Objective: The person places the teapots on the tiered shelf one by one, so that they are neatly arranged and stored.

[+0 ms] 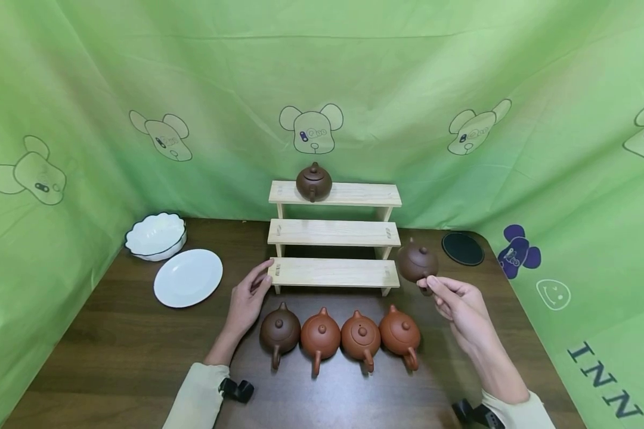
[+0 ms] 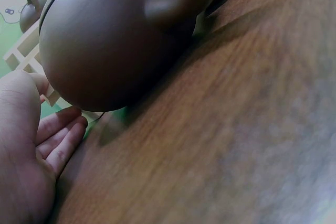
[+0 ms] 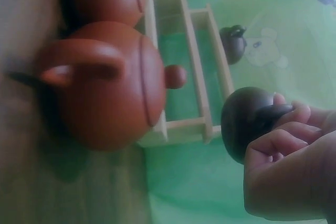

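My right hand [image 1: 466,310] pinches the handle of a dark brown teapot [image 1: 417,262], held beside the right end of a three-step wooden stand [image 1: 334,272]. In the right wrist view, fingers curl at the handle of this teapot [image 3: 241,121]. At the stand's left end, my left hand [image 1: 245,305] touches the lowest step with its fingertips. Its fingers look fairly straight in the left wrist view, behind a large dark teapot [image 2: 115,40]. Another dark brown teapot [image 1: 313,182] sits on the top step, toward the left.
Before the stand, a row holds a dark brown teapot [image 1: 280,329] and three reddish ones: left [image 1: 320,336], middle [image 1: 361,335] and right [image 1: 400,332]. A white plate [image 1: 188,278] and scalloped bowl [image 1: 155,237] stand left. A dark round mat [image 1: 463,248] lies back right.
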`<state>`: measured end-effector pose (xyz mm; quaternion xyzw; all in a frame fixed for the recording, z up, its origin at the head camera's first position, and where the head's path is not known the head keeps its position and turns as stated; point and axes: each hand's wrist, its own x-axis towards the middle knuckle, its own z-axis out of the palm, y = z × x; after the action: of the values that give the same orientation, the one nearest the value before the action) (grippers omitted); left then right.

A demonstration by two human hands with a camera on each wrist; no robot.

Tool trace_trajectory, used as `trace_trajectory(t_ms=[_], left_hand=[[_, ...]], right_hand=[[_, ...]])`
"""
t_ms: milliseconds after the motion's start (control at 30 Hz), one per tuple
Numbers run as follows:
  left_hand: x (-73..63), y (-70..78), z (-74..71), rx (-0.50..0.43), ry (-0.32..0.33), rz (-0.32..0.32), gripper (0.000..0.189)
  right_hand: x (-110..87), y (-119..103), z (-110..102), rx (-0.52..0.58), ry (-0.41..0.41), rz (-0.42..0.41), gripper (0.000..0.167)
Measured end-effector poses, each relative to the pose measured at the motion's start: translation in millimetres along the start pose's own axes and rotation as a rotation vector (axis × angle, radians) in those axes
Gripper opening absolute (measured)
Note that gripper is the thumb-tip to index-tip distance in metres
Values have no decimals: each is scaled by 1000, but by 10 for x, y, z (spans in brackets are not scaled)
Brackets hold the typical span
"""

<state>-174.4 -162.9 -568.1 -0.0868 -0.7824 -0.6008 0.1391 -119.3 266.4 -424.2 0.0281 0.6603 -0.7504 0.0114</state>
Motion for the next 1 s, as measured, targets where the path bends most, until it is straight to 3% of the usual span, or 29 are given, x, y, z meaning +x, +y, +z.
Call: trace_trajectory(t_ms=[233,500,667,867,1000], left_hand=[[-19,44,16,4,8,15,39],[-30,175,23,18,9,-21,39],[-29,128,17,14,11,-14,39],[0,-61,5,-1,8,10,39],[5,-63,3,-6,8,30,40]], right_hand=[[187,-120,114,15,15,-38,30],[380,-252,303,-9,10,-45,27],[501,-316,433,-21,0,-54,24],[650,-368,571,-12,-15,-71,25],[745,-385,653,6,-17,-78,26]])
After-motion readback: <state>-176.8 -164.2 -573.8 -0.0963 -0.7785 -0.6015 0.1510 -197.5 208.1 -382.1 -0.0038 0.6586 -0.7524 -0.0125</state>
